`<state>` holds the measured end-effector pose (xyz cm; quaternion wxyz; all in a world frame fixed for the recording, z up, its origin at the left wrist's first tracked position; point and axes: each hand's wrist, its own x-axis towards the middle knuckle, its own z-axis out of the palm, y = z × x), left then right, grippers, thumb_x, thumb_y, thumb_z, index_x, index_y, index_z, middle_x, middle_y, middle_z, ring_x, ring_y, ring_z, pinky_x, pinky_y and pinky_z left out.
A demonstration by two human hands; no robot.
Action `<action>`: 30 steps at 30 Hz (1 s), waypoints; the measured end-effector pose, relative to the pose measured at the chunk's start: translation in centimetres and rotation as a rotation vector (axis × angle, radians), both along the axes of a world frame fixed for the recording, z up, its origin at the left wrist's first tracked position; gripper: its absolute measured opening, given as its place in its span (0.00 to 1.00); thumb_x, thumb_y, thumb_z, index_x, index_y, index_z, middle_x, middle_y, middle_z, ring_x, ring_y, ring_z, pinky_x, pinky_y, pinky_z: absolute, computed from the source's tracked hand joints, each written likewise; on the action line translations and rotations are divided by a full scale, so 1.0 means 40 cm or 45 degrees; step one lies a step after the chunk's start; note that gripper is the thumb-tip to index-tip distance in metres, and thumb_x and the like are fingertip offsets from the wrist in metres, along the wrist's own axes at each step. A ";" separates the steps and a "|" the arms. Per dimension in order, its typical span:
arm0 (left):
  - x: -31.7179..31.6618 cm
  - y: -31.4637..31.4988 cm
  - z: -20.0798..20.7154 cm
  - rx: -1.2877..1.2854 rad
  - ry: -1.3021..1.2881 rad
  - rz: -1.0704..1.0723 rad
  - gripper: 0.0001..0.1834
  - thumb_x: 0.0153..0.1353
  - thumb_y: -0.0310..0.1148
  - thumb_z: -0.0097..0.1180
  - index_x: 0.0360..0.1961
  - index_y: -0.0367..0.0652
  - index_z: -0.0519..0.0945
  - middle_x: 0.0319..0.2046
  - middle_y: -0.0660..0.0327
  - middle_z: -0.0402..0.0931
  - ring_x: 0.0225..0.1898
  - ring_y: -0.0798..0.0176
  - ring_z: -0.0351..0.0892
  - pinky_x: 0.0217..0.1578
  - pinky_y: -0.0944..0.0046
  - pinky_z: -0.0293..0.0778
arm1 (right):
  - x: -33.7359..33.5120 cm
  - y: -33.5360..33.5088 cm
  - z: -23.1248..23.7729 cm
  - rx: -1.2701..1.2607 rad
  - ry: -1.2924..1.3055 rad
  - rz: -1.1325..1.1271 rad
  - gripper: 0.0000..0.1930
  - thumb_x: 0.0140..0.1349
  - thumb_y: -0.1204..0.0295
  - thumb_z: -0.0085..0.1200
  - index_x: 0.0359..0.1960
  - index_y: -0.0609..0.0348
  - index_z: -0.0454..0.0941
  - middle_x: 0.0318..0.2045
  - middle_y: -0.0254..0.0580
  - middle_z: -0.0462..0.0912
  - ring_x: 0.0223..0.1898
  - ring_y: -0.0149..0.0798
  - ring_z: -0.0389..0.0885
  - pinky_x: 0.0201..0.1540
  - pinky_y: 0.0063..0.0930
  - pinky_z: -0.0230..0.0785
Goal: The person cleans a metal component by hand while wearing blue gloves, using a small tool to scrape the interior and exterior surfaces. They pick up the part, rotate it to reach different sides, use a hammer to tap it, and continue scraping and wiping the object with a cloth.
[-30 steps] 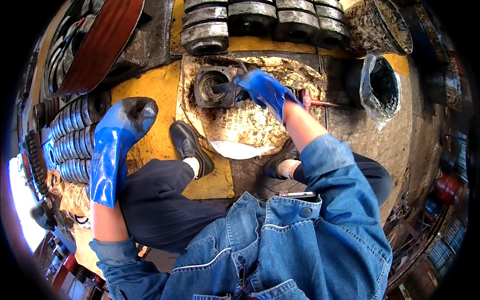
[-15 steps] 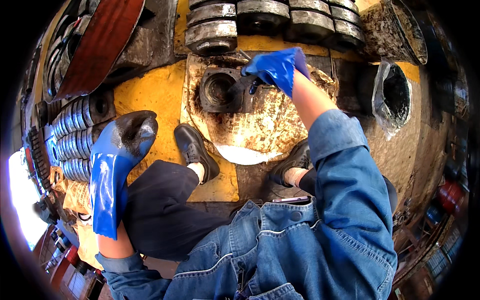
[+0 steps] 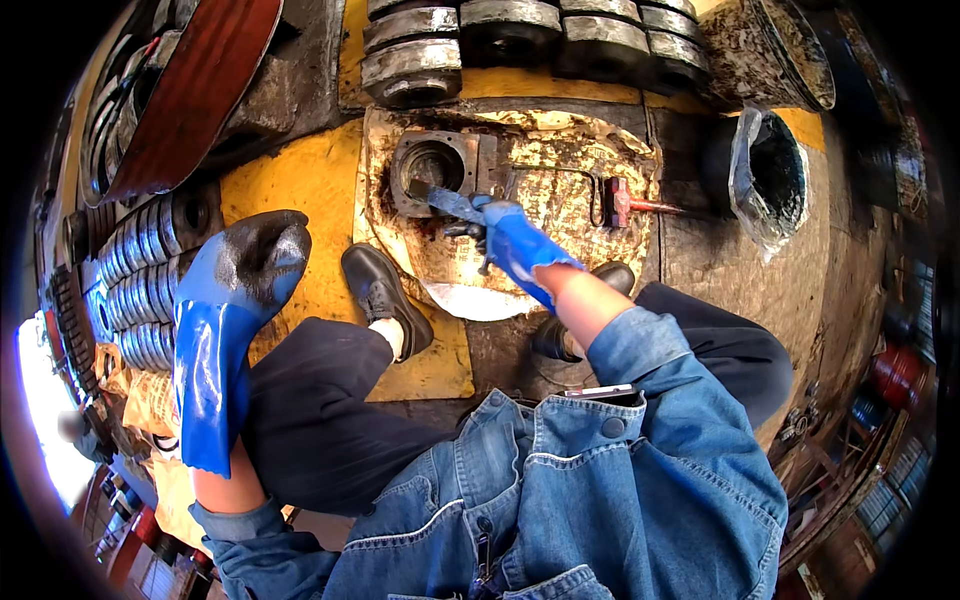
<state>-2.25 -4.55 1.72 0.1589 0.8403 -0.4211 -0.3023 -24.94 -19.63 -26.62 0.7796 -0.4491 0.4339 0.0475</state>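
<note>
A squarish metal casting with a round bore (image 3: 447, 148) lies on the stained sheet (image 3: 560, 262) in front of my shoes. Over its near edge, my right hand (image 3: 515, 245), in a blue glove, grips a flat-bladed scraper (image 3: 447, 203), whose blade reaches the rim of the bore. The scraper's handle is mostly hidden by the glove. My left hand (image 3: 258, 265), gloved in blue with dark smears on the fingers, is curled closed above my left knee, with nothing visible in it. Right of the casting lie a bent metal rod (image 3: 560, 170) and a red-headed hammer (image 3: 618, 202).
Rows of round metal parts (image 3: 412, 68) stand along the far side. More stacked ring-shaped parts (image 3: 145, 285) are at the left, below a red-brown panel (image 3: 195, 95). A dark bucket with a plastic liner (image 3: 770, 180) stands at the right, near a dirty tilted container (image 3: 770, 50).
My right hand has come nearer to me with the scraper, uncovering the bent rod and hammer. The view has shifted slightly; my left hand stays by my knee.
</note>
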 end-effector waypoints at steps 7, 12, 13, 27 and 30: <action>0.018 -0.009 -0.007 0.141 0.022 0.032 0.19 0.63 0.38 0.57 0.48 0.33 0.79 0.38 0.55 0.83 0.40 0.66 0.81 0.46 0.66 0.74 | 0.104 0.174 -0.057 -0.751 0.437 0.342 0.14 0.67 0.64 0.41 0.34 0.53 0.81 0.28 0.44 0.83 0.29 0.41 0.83 0.29 0.39 0.73; 0.010 -0.035 -0.028 0.224 -0.093 0.067 0.21 0.61 0.41 0.58 0.48 0.36 0.80 0.37 0.54 0.83 0.39 0.63 0.81 0.44 0.65 0.74 | 0.175 0.270 -0.129 -0.747 0.427 -0.374 0.16 0.69 0.56 0.42 0.40 0.52 0.76 0.28 0.45 0.80 0.27 0.42 0.79 0.28 0.41 0.70; 0.014 -0.034 -0.038 0.249 -0.167 0.037 0.21 0.61 0.42 0.59 0.47 0.37 0.81 0.36 0.54 0.83 0.37 0.63 0.82 0.42 0.64 0.75 | 0.181 0.269 -0.119 -0.553 0.370 -0.588 0.16 0.69 0.55 0.43 0.41 0.53 0.75 0.29 0.45 0.79 0.27 0.42 0.78 0.28 0.42 0.69; 0.048 -0.010 -0.071 0.307 -0.358 0.053 0.22 0.57 0.52 0.56 0.42 0.46 0.83 0.26 0.53 0.82 0.30 0.53 0.83 0.36 0.57 0.76 | -0.221 -0.093 0.192 0.731 -0.062 -1.484 0.16 0.63 0.54 0.51 0.31 0.53 0.75 0.14 0.34 0.72 0.12 0.33 0.68 0.13 0.28 0.62; 0.033 -0.014 -0.076 0.208 -0.390 0.029 0.18 0.60 0.43 0.58 0.41 0.38 0.82 0.22 0.58 0.80 0.21 0.64 0.79 0.26 0.62 0.74 | -0.348 -0.224 0.202 0.289 -0.289 -1.525 0.15 0.63 0.54 0.51 0.35 0.52 0.78 0.17 0.38 0.76 0.13 0.38 0.70 0.14 0.32 0.62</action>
